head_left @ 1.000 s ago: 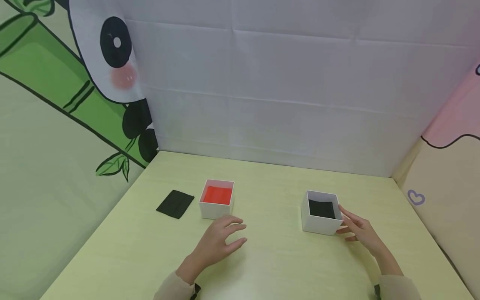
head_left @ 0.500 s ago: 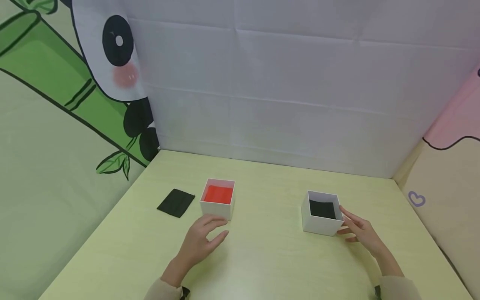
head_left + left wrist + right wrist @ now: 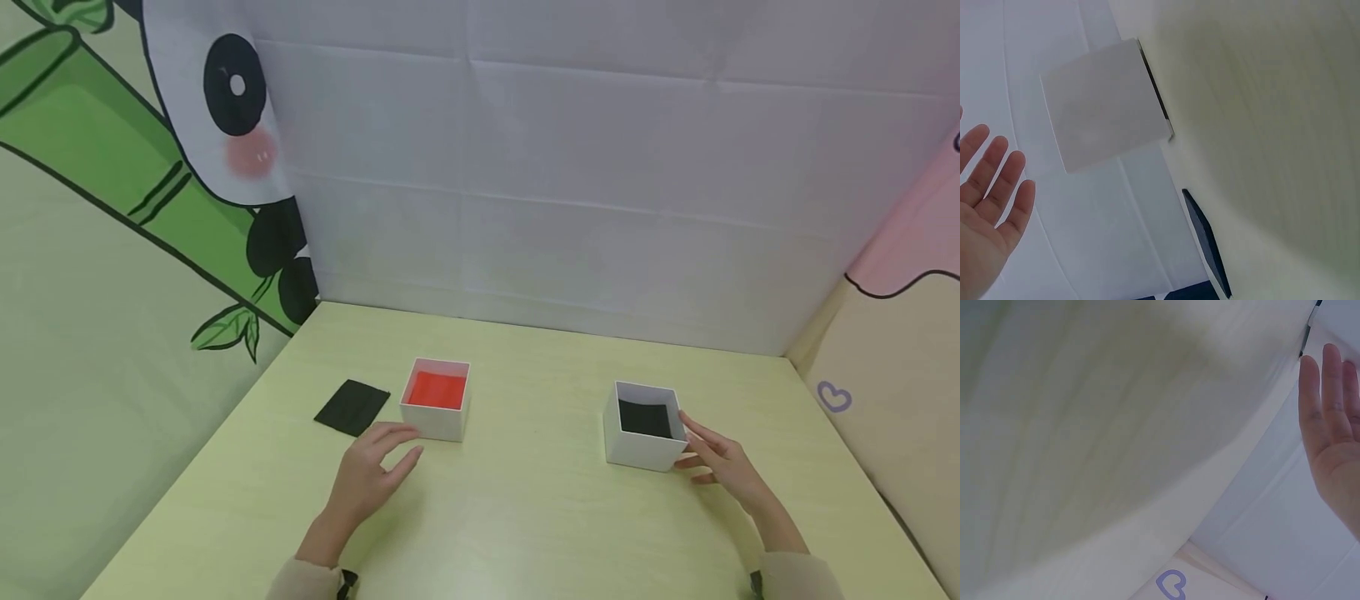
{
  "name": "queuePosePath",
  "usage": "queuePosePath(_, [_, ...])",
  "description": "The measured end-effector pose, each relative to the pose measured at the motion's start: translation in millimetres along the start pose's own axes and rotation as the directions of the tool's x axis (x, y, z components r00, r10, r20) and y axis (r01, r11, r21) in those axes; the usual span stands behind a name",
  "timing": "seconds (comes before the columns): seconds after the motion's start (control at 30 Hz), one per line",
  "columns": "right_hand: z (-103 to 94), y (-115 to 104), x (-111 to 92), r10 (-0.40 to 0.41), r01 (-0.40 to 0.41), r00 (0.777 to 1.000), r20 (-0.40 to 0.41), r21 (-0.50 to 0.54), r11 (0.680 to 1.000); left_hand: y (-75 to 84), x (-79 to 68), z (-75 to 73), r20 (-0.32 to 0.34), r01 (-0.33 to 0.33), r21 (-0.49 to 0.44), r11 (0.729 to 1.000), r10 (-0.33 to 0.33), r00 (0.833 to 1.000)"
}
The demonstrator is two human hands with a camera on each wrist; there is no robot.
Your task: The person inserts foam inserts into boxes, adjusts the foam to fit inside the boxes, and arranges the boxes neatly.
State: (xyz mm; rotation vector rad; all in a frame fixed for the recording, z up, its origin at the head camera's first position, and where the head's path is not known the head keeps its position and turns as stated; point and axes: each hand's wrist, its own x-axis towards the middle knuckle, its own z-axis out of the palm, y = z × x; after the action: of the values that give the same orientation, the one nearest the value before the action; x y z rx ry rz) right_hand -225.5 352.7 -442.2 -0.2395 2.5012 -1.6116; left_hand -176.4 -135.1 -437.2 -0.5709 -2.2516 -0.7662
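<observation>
In the head view my left hand (image 3: 367, 471), fingers spread and holding nothing, hovers near the front left of a white square box (image 3: 431, 423) that contains a red piece (image 3: 437, 390), perhaps cloth. Left of that box a thin black square (image 3: 351, 407) lies flat on the table; the left wrist view catches its edge (image 3: 1205, 240) and the box's side (image 3: 1107, 106). My right hand (image 3: 723, 468) has extended fingers at the right side of a second white box (image 3: 643, 451), apparently touching it. Inside this one is a black piece (image 3: 645, 418).
The pale yellow table (image 3: 525, 517) reaches back to a white sheet (image 3: 562, 208). A printed green and white wall hanging (image 3: 112, 275) borders the left, and a beige and pink one (image 3: 907, 350) the right.
My left hand has moved left, from in front of the red-filled box to near its front left corner and the black square. My right hand and both boxes have stayed put.
</observation>
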Motion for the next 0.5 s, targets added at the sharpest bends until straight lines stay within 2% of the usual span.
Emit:
queuePosePath(0.3, [5.2,0.4,-4.0,-0.005,0.005,1.000,-0.012,0.018,1.000,-33.2,-6.7,-22.1,0.063,0.032,0.128,0.991,-0.041,0.997])
queuePosePath(0.5, [9.7,0.5,-7.1,0.016,-0.015,1.000,-0.025,0.015,1.000,-58.8,-8.8,-34.5,0.168,0.063,0.142,0.988,-0.086,0.982])
